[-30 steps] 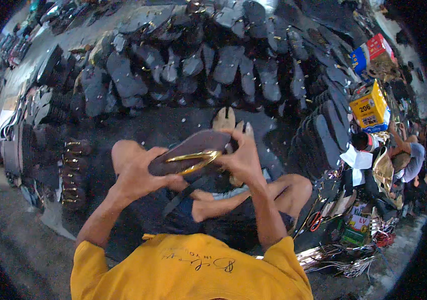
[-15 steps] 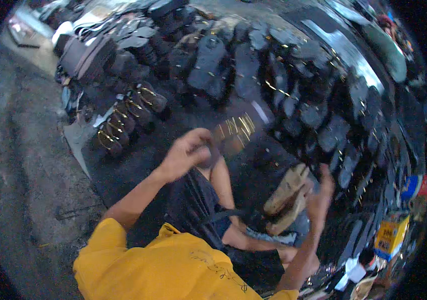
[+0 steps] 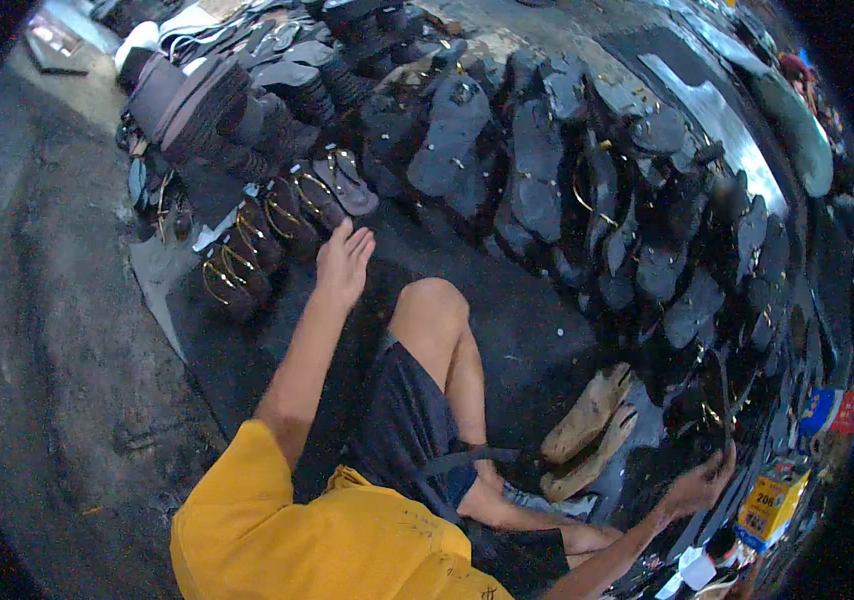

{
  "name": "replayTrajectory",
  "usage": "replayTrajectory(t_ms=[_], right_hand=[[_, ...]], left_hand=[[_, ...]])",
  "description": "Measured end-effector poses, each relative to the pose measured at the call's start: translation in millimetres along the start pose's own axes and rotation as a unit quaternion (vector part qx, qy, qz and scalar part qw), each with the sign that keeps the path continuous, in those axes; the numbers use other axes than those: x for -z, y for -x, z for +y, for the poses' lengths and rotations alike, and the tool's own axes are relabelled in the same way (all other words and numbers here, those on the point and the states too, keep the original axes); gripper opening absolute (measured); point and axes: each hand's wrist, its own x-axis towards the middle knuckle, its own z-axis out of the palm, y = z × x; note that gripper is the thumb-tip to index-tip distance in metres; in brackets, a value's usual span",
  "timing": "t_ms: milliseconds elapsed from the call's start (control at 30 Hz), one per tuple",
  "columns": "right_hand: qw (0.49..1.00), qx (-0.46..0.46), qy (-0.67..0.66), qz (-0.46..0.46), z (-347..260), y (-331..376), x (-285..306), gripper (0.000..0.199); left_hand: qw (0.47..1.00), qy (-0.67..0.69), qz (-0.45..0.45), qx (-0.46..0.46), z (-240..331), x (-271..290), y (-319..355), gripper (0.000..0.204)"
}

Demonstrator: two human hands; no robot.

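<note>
My left hand is open, its fingers stretched out at the toe end of a greyish sandal with gold straps. That sandal lies at the right end of a row of dark gold-strapped sandals on the black mat. Low on the right, my right hand has its fingers closed at the lower end of a thin dark sole-like piece, seen nearly edge-on. Gold bits show beside it among dark pieces. To the left of that hand, two tan wooden shoe lasts lie side by side.
Dark soles with gold fittings spread across the far side and right. Stacked soles stand at the far left. A yellow box sits at the right edge, near a blue and red package. My bent knee rises over the mat.
My left hand has let go of a gold-strapped sandal, which now ends the row, and has moved left and away from me. My right hand has moved right and nearer, to the dark piece.
</note>
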Motion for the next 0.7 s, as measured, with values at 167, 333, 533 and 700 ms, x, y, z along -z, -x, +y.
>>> replayTrajectory(t_ms=[167, 333, 533, 700], right_hand=[[0.778, -0.321, -0.529, -0.112, -62.8, 94.4, 35.0, 0.037], [0.65, -0.36, -0.632, -0.221, -136.3, 170.0, 20.3, 0.04], [0.896, 0.023, -0.422, -0.139, -136.4, 93.3, 85.4, 0.049], [0.887, 0.084, -0.424, -0.159, -124.0, 103.3, 135.4, 0.047]], left_hand=[[0.864, -0.251, -0.428, -0.087, -52.0, -94.2, 216.4, 0.072], [0.797, -0.2, -0.561, -0.101, -54.1, -158.2, 308.9, 0.056], [0.522, -0.327, -0.731, -0.293, -56.4, -181.9, 352.8, 0.04], [0.477, -0.316, -0.753, -0.324, -70.4, -171.7, 373.0, 0.037]])
